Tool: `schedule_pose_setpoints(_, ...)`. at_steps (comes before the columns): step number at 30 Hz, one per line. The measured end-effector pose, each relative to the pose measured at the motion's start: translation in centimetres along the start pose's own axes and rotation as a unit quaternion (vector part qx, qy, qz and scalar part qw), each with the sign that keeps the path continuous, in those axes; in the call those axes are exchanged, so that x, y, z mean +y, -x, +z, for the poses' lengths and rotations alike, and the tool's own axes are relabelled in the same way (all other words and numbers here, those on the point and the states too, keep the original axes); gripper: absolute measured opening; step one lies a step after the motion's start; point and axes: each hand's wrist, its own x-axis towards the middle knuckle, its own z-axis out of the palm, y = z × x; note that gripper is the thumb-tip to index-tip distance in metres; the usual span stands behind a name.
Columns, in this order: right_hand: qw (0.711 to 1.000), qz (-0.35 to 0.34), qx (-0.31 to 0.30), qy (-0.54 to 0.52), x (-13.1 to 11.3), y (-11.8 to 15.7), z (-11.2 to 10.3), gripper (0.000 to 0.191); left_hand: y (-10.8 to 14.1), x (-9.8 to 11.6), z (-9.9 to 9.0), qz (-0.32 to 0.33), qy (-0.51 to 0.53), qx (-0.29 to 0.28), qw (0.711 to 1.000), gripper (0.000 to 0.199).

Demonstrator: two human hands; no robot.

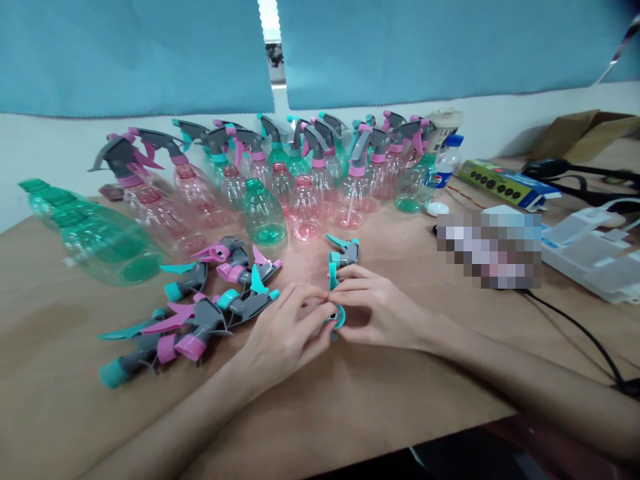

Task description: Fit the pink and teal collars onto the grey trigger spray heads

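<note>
Between my two hands is a spray trigger head with turquoise parts (340,316), mostly covered by the fingers. My left hand (293,320) is closed, its fingertips pressed at the collar end. Pinching the same head from the other side is my right hand (375,307). Just beyond them a grey and turquoise trigger head (347,252) lies on the table. Left of my hands sits a loose pile of grey trigger heads with pink (200,330) and turquoise collars. Behind stand a bare green bottle (265,213) and a bare pink bottle (307,210).
Rows of bottles fitted with trigger heads (357,173) line the back of the table (390,407). Green bottles (100,233) cluster at left. To the right are a water bottle (447,167), a yellow-blue box (505,183), a clear plastic case (595,247) and a black cable (575,327).
</note>
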Motion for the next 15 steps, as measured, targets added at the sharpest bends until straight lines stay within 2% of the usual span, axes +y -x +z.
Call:
schedule_pose_setpoints(7, 1.0, 0.01, -0.001, -0.005, 0.21, 0.22, 0.19, 0.019, 0.51, 0.52, 0.12, -0.109, 0.091, -0.012, 0.99, 0.012)
schedule_pose_setpoints(15, 1.0, 0.02, -0.012, 0.007, 0.0, 0.15, 0.17, 0.017, 0.26, 0.52, -0.29, -0.132, 0.098, -0.052, 0.985, 0.008)
